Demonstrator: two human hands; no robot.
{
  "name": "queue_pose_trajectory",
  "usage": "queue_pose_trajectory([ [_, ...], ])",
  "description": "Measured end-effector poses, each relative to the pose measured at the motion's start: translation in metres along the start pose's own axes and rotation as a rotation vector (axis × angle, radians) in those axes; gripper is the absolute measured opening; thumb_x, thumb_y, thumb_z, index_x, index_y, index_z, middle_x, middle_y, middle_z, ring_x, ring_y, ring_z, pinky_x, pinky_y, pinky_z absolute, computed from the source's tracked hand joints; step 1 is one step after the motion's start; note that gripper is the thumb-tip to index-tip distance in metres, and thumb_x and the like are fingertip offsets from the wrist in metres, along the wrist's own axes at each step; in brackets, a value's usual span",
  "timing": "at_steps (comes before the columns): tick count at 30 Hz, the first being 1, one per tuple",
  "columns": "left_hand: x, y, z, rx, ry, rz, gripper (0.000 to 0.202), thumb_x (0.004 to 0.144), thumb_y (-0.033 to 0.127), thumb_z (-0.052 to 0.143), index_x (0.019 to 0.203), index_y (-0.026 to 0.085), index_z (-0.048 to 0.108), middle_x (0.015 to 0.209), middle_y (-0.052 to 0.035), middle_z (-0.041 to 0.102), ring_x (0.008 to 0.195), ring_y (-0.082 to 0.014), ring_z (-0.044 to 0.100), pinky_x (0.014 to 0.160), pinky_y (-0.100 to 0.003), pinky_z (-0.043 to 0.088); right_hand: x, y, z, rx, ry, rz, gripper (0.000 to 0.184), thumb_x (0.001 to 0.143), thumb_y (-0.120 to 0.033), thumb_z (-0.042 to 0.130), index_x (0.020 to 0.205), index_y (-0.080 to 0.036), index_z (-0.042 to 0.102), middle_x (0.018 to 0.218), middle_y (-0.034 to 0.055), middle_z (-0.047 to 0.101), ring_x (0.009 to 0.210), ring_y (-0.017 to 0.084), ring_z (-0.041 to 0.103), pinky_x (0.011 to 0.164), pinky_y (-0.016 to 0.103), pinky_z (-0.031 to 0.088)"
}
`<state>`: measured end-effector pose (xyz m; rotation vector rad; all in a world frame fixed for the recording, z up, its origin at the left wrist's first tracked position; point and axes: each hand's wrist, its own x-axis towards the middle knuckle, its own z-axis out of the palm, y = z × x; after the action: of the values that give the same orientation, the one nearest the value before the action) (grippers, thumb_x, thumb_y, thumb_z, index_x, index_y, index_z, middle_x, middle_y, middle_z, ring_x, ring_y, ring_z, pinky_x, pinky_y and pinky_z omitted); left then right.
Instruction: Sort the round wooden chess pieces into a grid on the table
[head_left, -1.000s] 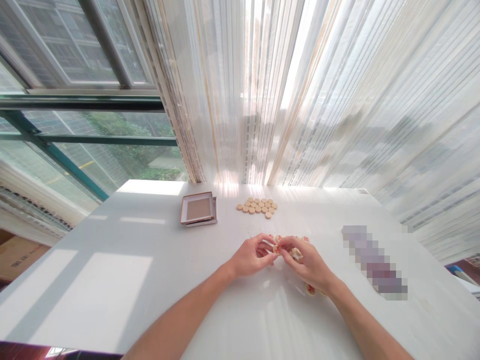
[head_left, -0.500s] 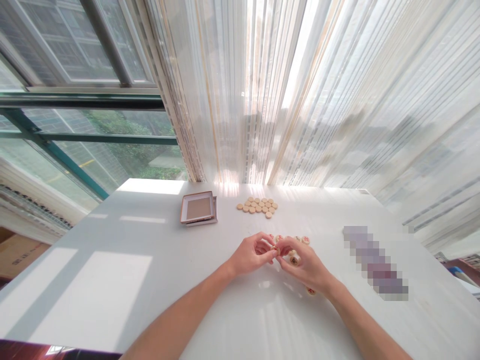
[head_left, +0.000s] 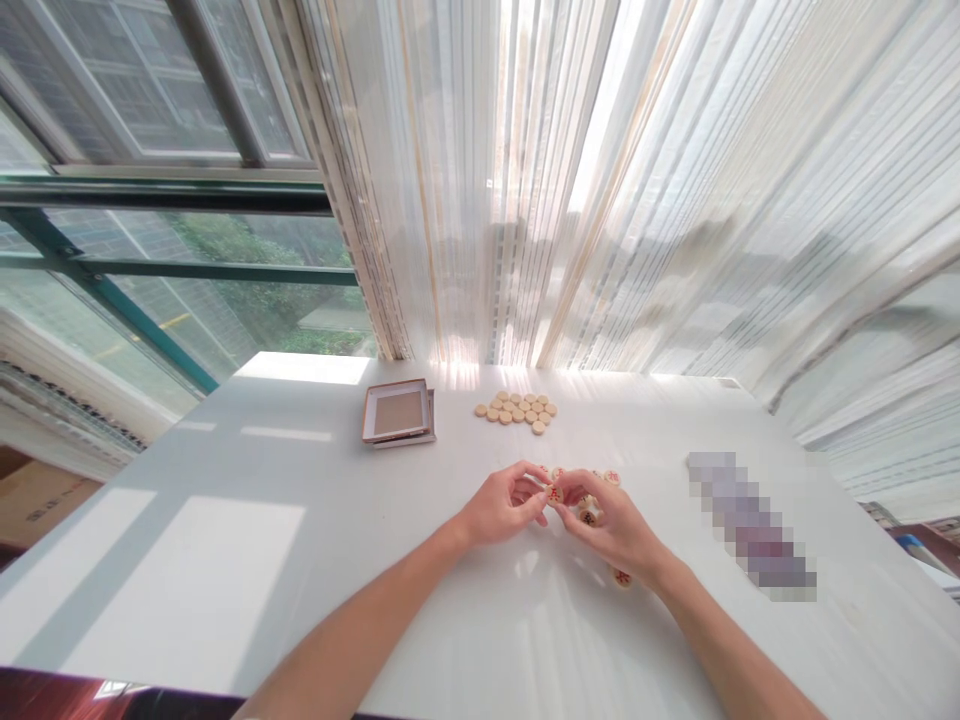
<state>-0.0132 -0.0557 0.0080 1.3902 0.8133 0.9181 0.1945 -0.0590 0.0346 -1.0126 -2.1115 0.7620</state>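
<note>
Between the fingertips of both hands is a round Chinese chess piece (head_left: 554, 495) with a red character facing me. My left hand (head_left: 504, 508) pinches it from the left, and my right hand (head_left: 609, 520) holds its right side. Around and partly behind my right hand lie several more pieces: a red-marked one (head_left: 613, 478) beyond the fingers, a dark-marked one (head_left: 589, 518) under the palm, and another red one (head_left: 622, 578) by the wrist. Fingers hide some of this group.
Several pale discs (head_left: 517, 410) lie clustered at the far middle of the white table (head_left: 450, 620). Left of them sits an open shallow box (head_left: 398, 412). A blurred-out object (head_left: 750, 520) lies on the right. A curtain (head_left: 480, 200) hangs along the far edge.
The held piece has turned so that its red-marked face now shows towards me. Both hands stay in nearly the same place, with the fingers shifted slightly.
</note>
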Motion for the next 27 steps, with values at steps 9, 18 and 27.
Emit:
queue_pose_trajectory([
  [9, 0.0, -0.0044, 0.0005, 0.004, -0.006, 0.019, 0.04, 0.084, 0.042, 0.071, 0.111, 0.017, 0.058, 0.094, -0.0094, 0.073, 0.074, -0.0186, 0.072, 0.07, -0.033, 0.057, -0.0006, -0.0011, -0.0031, -0.013, 0.009, -0.005, 0.015, 0.092, -0.028, 0.058, 0.107, -0.025, 0.06, 0.095, 0.0041, 0.071, 0.085, 0.019, 0.067, 0.081, 0.034, 0.055],
  [18, -0.001, -0.0013, 0.0021, -0.012, -0.003, 0.009, 0.042, 0.083, 0.042, 0.073, 0.111, 0.017, 0.058, 0.095, -0.0099, 0.073, 0.078, -0.0182, 0.071, 0.072, -0.034, 0.059, -0.0003, -0.0002, -0.0041, -0.02, 0.003, -0.007, 0.016, 0.092, -0.024, 0.057, 0.107, -0.024, 0.059, 0.095, 0.0038, 0.07, 0.085, 0.019, 0.067, 0.081, 0.033, 0.054],
  [27, -0.0007, -0.0004, 0.0021, -0.007, -0.005, 0.016, 0.041, 0.083, 0.042, 0.073, 0.111, 0.017, 0.058, 0.096, -0.0101, 0.073, 0.077, -0.0181, 0.071, 0.072, -0.034, 0.059, -0.0003, -0.0018, -0.0048, -0.017, -0.002, -0.007, 0.014, 0.092, -0.024, 0.057, 0.106, -0.024, 0.06, 0.093, 0.0038, 0.07, 0.083, 0.019, 0.067, 0.079, 0.033, 0.054],
])
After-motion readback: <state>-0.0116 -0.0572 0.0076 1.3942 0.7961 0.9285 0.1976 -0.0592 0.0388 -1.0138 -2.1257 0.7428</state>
